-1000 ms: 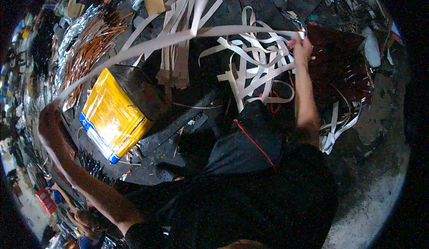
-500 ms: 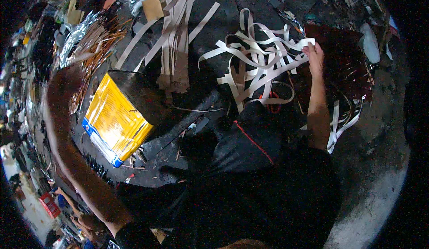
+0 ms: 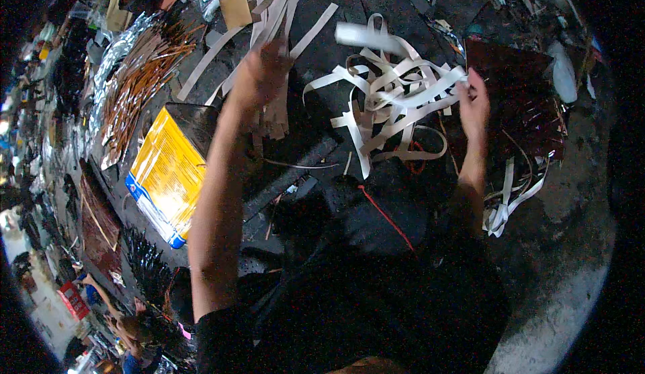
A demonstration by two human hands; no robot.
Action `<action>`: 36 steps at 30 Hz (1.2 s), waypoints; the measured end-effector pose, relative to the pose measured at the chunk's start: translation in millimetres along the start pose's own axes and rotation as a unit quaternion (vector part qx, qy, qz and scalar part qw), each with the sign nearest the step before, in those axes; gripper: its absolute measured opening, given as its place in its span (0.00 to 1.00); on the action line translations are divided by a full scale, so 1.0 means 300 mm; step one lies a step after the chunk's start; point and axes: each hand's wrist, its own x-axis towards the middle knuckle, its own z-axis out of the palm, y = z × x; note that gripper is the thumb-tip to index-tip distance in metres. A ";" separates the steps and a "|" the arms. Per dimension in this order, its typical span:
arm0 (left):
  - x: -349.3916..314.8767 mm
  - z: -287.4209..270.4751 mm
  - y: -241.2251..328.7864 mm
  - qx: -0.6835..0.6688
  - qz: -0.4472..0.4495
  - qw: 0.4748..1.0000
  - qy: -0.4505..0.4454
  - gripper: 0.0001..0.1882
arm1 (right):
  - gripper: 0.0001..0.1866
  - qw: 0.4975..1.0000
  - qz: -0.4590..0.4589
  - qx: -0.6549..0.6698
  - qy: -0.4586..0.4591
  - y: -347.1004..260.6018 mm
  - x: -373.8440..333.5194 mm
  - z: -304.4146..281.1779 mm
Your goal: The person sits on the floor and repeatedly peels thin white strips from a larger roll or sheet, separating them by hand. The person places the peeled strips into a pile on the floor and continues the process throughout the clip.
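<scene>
In the head view my right hand [image 3: 476, 105] is at the right edge of a tangled heap of white flat straps [image 3: 403, 105]. Its fingers are curled against a strap that runs into the heap. One strap end [image 3: 366, 36], smeared by motion, lifts at the heap's upper left. My left hand [image 3: 262, 75] is over a bundle of straighter, pale flat straps [image 3: 274, 115], hiding part of them. Motion blur hides whether its fingers hold anything. Below my left hand, partly behind my forearm, a yellow and blue rectangular tin [image 3: 168, 172] lies tilted, its dark opening toward the straps.
Thin brown strips [image 3: 148, 82] lie in a sheaf at the left, beside silvery scrap. A dark reddish sheet [image 3: 514, 99] lies to the right, with a few white straps [image 3: 500, 216] nearer me. Mixed scrap lines the far left, where another person [image 3: 127, 334] is partly visible.
My left hand has swung right, from beside the brown strips to the straight strap bundle. My right hand has dropped slightly; the strap end formerly at its fingers is no longer there.
</scene>
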 end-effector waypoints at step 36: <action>-0.395 0.116 -0.021 -0.711 -0.227 0.630 0.212 0.23 | 0.11 0.814 -0.254 0.246 -0.461 -0.681 -0.036 0.575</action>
